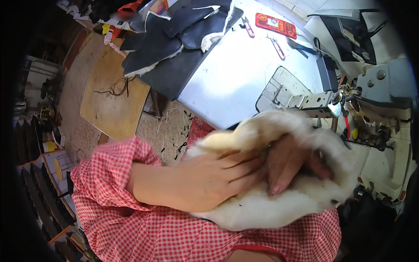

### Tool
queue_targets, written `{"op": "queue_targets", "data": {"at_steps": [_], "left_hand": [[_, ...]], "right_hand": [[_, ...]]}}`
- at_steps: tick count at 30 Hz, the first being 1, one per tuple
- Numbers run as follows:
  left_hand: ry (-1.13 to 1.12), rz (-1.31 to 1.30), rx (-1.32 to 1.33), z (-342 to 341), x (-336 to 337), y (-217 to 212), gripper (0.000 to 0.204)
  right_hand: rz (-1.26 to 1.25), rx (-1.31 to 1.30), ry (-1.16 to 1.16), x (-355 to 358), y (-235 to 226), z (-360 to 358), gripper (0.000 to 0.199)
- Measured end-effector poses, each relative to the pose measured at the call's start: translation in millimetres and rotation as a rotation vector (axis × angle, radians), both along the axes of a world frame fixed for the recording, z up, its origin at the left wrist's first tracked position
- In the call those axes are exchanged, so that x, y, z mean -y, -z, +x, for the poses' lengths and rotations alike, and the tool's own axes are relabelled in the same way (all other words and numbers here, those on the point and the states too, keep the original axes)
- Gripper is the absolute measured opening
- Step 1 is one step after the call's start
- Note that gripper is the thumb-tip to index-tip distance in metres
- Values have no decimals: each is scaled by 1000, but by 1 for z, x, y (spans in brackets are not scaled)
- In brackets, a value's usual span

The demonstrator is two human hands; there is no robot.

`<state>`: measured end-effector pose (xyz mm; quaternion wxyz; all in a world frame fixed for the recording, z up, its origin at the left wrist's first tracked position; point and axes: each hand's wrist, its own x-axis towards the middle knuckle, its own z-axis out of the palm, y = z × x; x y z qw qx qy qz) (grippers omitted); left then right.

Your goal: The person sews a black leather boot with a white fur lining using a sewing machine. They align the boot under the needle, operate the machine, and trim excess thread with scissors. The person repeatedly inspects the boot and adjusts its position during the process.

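Just off the near edge of the desk (224,83), close against a red-checked garment (161,233), a person has a thick ring of white fleece (270,214) bunched up, its opening turned upward; keeping it against the body probably spares the arms its weight. The left hand (205,179) comes in over the fleece's left side, fingers close together and bent, their tips lost in the opening, so I cannot tell whether they pinch anything. The right hand (290,163) is within the ring, loosely curled, its fingers slanting down toward the near wall of the fleece; whether it grips any of the pile I cannot make out either. With both hands in there, the soft rim likely stays spread rather than flopping shut. Dark pieces with pale fleecy edges (152,54) are heaped across the desk's left edge, overlapping, perhaps so that the middle stays usable. Toward the far edge lie two pairs of pink-handled snips (276,47) and a red case (276,26), seemingly set there to be reachable yet apart from the sewing machine (388,83) at the right side. On a separate wooden desk (109,111) at the left, a dark cord (118,88) lies in loose loops.
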<state>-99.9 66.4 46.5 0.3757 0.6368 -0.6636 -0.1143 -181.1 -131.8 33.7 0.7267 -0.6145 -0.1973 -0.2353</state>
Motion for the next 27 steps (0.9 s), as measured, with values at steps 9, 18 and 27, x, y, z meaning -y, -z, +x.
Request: {"op": "queue_targets", "data": {"at_steps": [9, 18, 27], "left_hand": [[-382, 90, -75, 34, -20, -43, 31], [-706, -27, 382, 85, -6, -31, 53], [-702, 267, 427, 90, -21, 0, 35]], "right_hand": [[-187, 0, 266, -3, -16, 0, 72], [110, 13, -579, 8, 12, 35, 72], [380, 185, -922, -1, 42, 36, 68]]}}
